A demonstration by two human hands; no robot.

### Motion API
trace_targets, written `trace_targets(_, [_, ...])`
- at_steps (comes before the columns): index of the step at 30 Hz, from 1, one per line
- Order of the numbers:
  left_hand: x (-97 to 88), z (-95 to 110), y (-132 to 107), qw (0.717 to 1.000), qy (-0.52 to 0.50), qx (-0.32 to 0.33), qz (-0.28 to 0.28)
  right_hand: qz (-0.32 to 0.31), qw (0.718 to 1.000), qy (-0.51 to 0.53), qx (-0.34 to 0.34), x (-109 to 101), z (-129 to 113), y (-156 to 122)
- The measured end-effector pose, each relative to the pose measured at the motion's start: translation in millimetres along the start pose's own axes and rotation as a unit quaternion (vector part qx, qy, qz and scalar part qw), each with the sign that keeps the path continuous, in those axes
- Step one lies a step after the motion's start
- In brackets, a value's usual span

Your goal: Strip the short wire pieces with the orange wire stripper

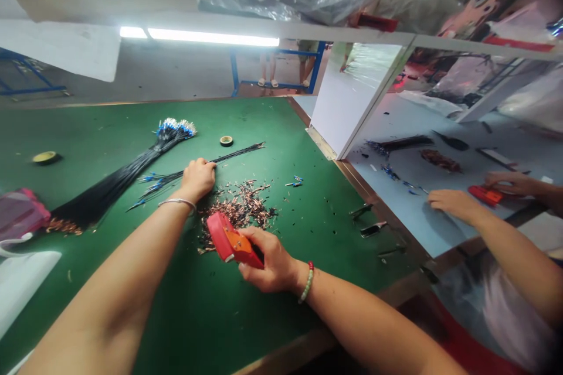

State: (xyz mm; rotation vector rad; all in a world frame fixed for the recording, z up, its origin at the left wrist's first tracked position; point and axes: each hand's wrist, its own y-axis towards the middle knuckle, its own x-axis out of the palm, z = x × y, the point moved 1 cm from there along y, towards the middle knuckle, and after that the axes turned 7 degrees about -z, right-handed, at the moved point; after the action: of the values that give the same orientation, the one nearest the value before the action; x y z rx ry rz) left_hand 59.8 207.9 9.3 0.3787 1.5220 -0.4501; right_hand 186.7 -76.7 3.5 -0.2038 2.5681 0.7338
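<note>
My left hand (199,180) is closed around a small bunch of thin black wires (240,152) on the green table. Blue-tipped ends stick out on the left of the hand, bare dark ends on the right. In my right hand (273,261) is a red and orange wire stripper (233,241), held above a heap of copper and black wire scraps (248,204). Whether its jaws are apart cannot be seen. Left of my hands lies a thick bundle of black wires (123,179), with blue and silver terminals at its far end and copper ends near me.
Tape rolls (226,140) and a few loose blue-tipped pieces (295,181) lie on the green table (281,120). A white upright panel (347,99) stands at the right edge. Beyond it a co-worker's hands (457,205) work with another red tool (485,194) at a pale table.
</note>
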Motion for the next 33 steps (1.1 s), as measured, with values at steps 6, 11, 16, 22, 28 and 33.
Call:
trace_targets(6, [2.5, 5, 7, 0.998, -0.047, 0.034, 0.004, 0.014, 1.0, 0.015, -0.019, -1, -2, 1])
trace_targets(11, [2.1, -4, 0, 0.993, -0.095, 0.072, -0.019, 0.019, 0.999, 0.023, -0.023, -1, -5, 2])
trace_targets(16, [0.7, 4, -7, 0.986, -0.139, 0.087, -0.032, 0.021, 0.999, 0.024, -0.032, -1, -6, 2])
trace_targets(22, [-7.0, 19, -26, 0.976, -0.197, 0.088, -0.035, -0.007, 1.0, 0.009, -0.006, 0, -2, 0])
trace_targets(28, [-32.9, 18, -59, 0.972, -0.221, 0.018, 0.079, -0.022, 1.0, 0.003, 0.014, 0, -2, 0])
trace_targets(33, [-52.8, 13, -107, 0.961, -0.238, -0.037, 0.138, -0.013, 0.999, 0.029, 0.029, -1, -3, 0])
